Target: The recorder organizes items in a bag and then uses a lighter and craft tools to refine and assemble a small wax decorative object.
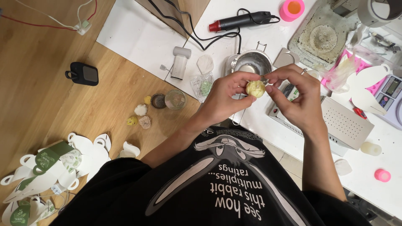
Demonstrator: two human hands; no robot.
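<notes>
Above white table (142,37), pale-yellow flower-shaped lump (255,88)

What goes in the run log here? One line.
left hand: grips pale yellow lump | right hand: pinches it | below: metal pot

A wooden tabletop (42,83) meets a white work surface (138,37), with perhaps tiled floor (289,161) below.
</notes>
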